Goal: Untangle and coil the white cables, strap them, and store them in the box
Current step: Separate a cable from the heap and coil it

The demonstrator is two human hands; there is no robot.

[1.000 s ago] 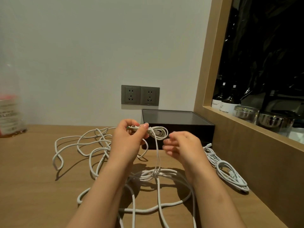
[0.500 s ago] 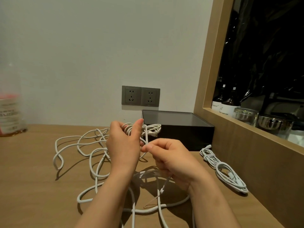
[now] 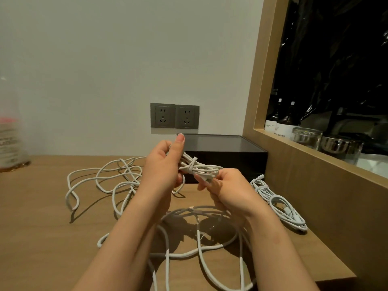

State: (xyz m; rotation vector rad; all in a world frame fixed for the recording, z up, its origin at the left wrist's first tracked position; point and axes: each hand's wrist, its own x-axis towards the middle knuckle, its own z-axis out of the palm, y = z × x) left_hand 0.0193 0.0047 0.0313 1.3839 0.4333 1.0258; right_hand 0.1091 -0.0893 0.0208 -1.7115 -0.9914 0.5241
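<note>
Dim warm light; soft shadows under cables (image 3: pixel 117 177); left edge blurred.

Double wall socket (image 3: pixel 174 116) behind; bottles (image 3: pixel 281 120), glass jars (image 3: pixel 307 137) on right ledge; blurred bottle (image 3: pixel 10 141) left.

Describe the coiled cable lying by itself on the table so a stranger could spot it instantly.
Find the wooden frame on the right of the table. At its foot, just right of the black box, lies a white cable bundle. Unlike the loose cables sprawled mid-table and the hand-held coil, it is an elongated hank lying untouched.
</note>
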